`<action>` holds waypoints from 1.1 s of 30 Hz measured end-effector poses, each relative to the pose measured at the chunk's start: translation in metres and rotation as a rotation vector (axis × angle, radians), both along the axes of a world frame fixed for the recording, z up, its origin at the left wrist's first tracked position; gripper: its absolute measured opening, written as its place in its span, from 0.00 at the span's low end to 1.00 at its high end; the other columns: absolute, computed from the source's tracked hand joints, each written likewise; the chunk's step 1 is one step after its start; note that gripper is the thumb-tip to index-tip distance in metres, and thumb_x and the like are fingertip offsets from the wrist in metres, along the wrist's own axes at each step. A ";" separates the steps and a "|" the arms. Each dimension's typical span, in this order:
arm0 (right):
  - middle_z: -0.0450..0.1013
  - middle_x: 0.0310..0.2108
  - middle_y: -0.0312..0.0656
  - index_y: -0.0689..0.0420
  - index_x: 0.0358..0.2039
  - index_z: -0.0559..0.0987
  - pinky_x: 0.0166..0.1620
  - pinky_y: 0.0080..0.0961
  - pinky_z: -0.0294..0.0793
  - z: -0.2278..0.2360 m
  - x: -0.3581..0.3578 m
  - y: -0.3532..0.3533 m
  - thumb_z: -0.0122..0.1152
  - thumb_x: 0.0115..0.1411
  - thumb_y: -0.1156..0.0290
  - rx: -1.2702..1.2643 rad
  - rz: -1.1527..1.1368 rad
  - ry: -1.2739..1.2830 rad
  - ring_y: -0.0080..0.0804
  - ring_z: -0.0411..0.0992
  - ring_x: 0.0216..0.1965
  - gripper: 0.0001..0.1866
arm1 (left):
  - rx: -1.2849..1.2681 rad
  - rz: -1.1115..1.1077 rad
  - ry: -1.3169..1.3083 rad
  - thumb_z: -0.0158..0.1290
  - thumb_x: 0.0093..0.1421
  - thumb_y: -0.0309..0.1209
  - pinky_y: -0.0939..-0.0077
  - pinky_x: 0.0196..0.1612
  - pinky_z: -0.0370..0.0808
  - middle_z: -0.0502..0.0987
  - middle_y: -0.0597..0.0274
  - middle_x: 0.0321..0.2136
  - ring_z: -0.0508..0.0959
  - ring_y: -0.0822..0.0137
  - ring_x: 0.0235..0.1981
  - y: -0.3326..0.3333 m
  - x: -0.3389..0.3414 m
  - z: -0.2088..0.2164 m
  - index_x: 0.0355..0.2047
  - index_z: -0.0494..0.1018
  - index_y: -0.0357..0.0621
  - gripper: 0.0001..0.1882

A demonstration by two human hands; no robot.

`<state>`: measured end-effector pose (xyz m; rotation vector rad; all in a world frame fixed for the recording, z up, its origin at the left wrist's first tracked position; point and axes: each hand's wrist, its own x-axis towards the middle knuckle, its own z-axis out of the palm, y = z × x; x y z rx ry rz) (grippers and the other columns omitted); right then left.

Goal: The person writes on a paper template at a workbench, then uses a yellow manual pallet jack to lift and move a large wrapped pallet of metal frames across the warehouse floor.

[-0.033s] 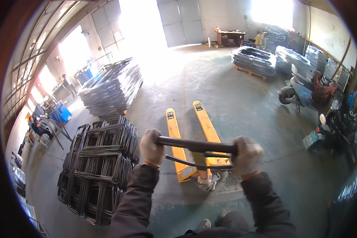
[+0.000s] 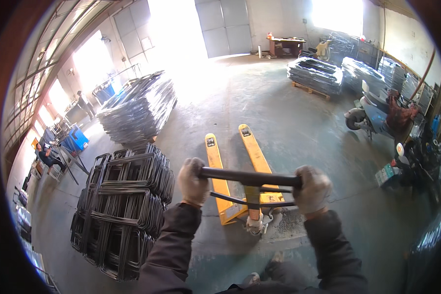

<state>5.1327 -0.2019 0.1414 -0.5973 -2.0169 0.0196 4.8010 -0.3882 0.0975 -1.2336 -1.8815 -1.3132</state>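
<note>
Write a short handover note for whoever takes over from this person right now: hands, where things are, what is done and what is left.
Left hand: gloved, shut on the left end of the pallet jack handle.
Right hand: gloved, shut on the right end of the same bar.
Pallet jack: yellow forks empty, pointing away across the concrete floor, nothing loaded on them.
Stack of dark metal frames: on the floor just left of the forks, apart from them.
Wrapped stacks stand farther off to the left.
Done: jack gripped with both hands.
Left: forks are not under any load yet.

Concrete floor (image 2: 299, 122) under yellow pallet jack (image 2: 230, 166)
</note>
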 end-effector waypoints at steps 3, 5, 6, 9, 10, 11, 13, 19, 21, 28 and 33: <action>0.82 0.32 0.43 0.50 0.36 0.83 0.37 0.49 0.83 -0.009 -0.046 0.102 0.72 0.54 0.80 -0.019 0.021 0.043 0.52 0.84 0.34 0.11 | 0.065 0.058 0.028 0.58 0.63 0.18 0.52 0.37 0.76 0.77 0.51 0.31 0.81 0.43 0.32 0.084 -0.027 -0.004 0.34 0.77 0.46 0.06; 0.82 0.32 0.43 0.50 0.36 0.83 0.37 0.49 0.82 -0.015 -0.084 0.149 0.72 0.54 0.80 0.009 0.051 0.046 0.53 0.84 0.34 0.11 | 0.087 0.075 0.028 0.58 0.64 0.17 0.53 0.37 0.76 0.77 0.51 0.31 0.81 0.43 0.32 0.123 -0.054 -0.005 0.34 0.77 0.45 0.07; 0.81 0.32 0.43 0.50 0.36 0.83 0.37 0.49 0.82 -0.018 -0.103 0.168 0.72 0.54 0.79 0.007 0.075 0.047 0.53 0.84 0.34 0.11 | 0.026 0.068 -0.029 0.57 0.64 0.16 0.56 0.37 0.76 0.77 0.50 0.31 0.81 0.43 0.33 0.136 -0.074 -0.003 0.34 0.77 0.45 0.07; 0.80 0.31 0.44 0.49 0.35 0.83 0.37 0.50 0.81 -0.019 -0.160 0.216 0.73 0.54 0.79 -0.033 0.043 0.030 0.54 0.83 0.34 0.11 | -0.061 0.019 -0.122 0.56 0.65 0.15 0.62 0.39 0.76 0.77 0.52 0.32 0.79 0.54 0.32 0.191 -0.137 0.006 0.36 0.77 0.42 0.07; 0.79 0.30 0.44 0.49 0.35 0.83 0.36 0.51 0.81 -0.018 -0.177 0.235 0.73 0.54 0.78 -0.029 0.034 0.052 0.55 0.82 0.33 0.10 | -0.105 0.026 -0.093 0.56 0.67 0.16 0.63 0.40 0.75 0.77 0.52 0.32 0.78 0.57 0.33 0.218 -0.158 0.008 0.36 0.77 0.40 0.06; 0.79 0.30 0.44 0.50 0.35 0.83 0.36 0.51 0.81 -0.017 -0.193 0.258 0.74 0.54 0.78 -0.026 0.037 0.057 0.55 0.82 0.33 0.10 | -0.088 0.026 -0.093 0.56 0.67 0.16 0.63 0.40 0.76 0.77 0.52 0.32 0.78 0.57 0.33 0.247 -0.177 0.007 0.36 0.77 0.40 0.06; 0.79 0.30 0.44 0.50 0.35 0.83 0.36 0.51 0.81 -0.019 -0.218 0.299 0.74 0.54 0.78 -0.045 0.031 0.061 0.54 0.82 0.33 0.11 | -0.089 0.020 -0.109 0.56 0.67 0.16 0.63 0.40 0.76 0.77 0.52 0.32 0.78 0.57 0.33 0.304 -0.210 0.007 0.36 0.76 0.39 0.05; 0.82 0.31 0.45 0.51 0.34 0.85 0.37 0.48 0.83 -0.018 -0.297 0.470 0.75 0.54 0.80 -0.019 0.052 0.060 0.54 0.84 0.33 0.10 | -0.010 0.070 -0.048 0.58 0.65 0.17 0.57 0.40 0.76 0.76 0.49 0.32 0.79 0.47 0.33 0.460 -0.275 -0.003 0.35 0.76 0.41 0.06; 0.82 0.31 0.45 0.51 0.34 0.85 0.37 0.48 0.84 -0.021 -0.328 0.529 0.75 0.54 0.80 0.010 0.059 0.066 0.55 0.84 0.33 0.10 | -0.007 0.112 -0.064 0.59 0.65 0.19 0.50 0.40 0.77 0.78 0.48 0.33 0.81 0.38 0.35 0.511 -0.299 -0.010 0.36 0.76 0.44 0.05; 0.81 0.30 0.45 0.49 0.34 0.84 0.37 0.47 0.83 -0.036 -0.447 0.684 0.74 0.56 0.80 0.021 0.004 0.051 0.53 0.84 0.32 0.10 | 0.073 0.085 -0.055 0.58 0.65 0.16 0.64 0.39 0.75 0.76 0.53 0.31 0.79 0.53 0.33 0.693 -0.432 -0.022 0.34 0.75 0.42 0.07; 0.81 0.30 0.45 0.49 0.34 0.84 0.37 0.47 0.83 -0.033 -0.522 0.790 0.73 0.56 0.80 0.003 -0.058 0.019 0.53 0.84 0.32 0.10 | 0.018 -0.003 -0.049 0.58 0.64 0.18 0.60 0.41 0.76 0.76 0.52 0.32 0.80 0.49 0.33 0.820 -0.521 -0.014 0.33 0.75 0.44 0.06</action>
